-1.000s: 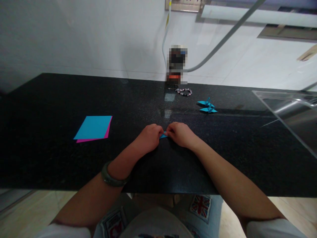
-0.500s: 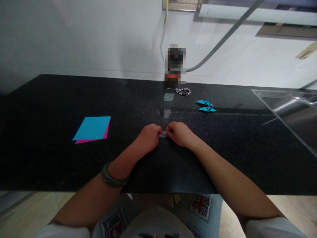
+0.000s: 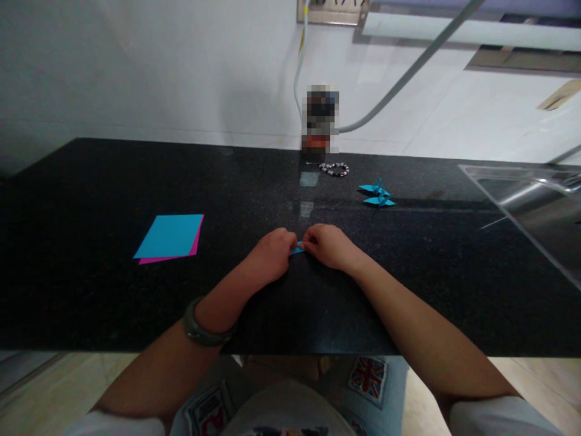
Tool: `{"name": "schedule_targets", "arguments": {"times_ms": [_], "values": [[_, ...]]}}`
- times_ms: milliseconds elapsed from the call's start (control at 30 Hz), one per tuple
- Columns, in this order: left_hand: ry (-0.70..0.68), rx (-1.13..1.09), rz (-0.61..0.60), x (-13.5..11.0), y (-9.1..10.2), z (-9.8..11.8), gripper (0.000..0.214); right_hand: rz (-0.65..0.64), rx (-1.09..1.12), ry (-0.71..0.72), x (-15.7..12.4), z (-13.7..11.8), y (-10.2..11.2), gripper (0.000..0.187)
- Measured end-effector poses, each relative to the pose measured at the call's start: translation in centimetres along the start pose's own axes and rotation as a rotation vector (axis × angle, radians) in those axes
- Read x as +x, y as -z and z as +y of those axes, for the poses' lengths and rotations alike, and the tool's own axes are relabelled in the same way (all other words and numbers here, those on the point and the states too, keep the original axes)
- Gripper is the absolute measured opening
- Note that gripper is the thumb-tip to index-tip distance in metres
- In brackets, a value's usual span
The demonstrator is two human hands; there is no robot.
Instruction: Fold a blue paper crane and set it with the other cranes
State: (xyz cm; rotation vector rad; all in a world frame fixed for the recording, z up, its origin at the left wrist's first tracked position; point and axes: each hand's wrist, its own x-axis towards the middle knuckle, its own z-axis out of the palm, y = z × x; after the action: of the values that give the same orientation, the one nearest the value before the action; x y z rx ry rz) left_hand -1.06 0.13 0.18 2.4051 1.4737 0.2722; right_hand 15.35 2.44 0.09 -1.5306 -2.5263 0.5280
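Note:
A small folded piece of blue paper [image 3: 298, 248] lies between my hands, low over the black countertop. My left hand [image 3: 275, 249], with a dark band on its wrist, pinches the paper's left end. From the other side, my right hand [image 3: 330, 244] grips its right end with bent fingers. Most of the paper is hidden behind the fingers, so its exact shape cannot be made out. Two blue paper cranes [image 3: 378, 194] rest close together beyond my right hand.
Blue and pink square paper sheets [image 3: 170, 235] lie stacked at the left on the black countertop [image 3: 91, 303]. A beaded bracelet [image 3: 334, 169] lies near the wall, beside a blurred-out object [image 3: 321, 118]. At the right is a metal sink [image 3: 544, 206].
My left hand's fingers have shifted slightly, and a little more of the blue paper shows between the hands. Both hands stay in nearly the same place.

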Motion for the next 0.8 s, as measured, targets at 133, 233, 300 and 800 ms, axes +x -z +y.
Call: {"name": "schedule_targets", "arguments": {"times_ms": [133,233,300,800], "values": [[0.005,-0.001,-0.011,-0.1,0.1,0.1,0.02,0.006,0.011,-0.006,0.0,0.0,-0.1,0.018],[0.056,0.008,0.007,0.0,-0.3,0.3,0.015,0.006,0.013,-0.01,0.0,-0.1,-0.1,0.017],[0.075,0.013,0.023,0.1,-0.5,0.4,0.013,0.005,0.009,-0.02,0.0,-0.2,0.0,0.016],[0.071,-0.042,0.043,0.3,-0.5,0.0,0.007,0.054,-0.038,0.066,-2.0,0.8,1.5,0.021]]}}
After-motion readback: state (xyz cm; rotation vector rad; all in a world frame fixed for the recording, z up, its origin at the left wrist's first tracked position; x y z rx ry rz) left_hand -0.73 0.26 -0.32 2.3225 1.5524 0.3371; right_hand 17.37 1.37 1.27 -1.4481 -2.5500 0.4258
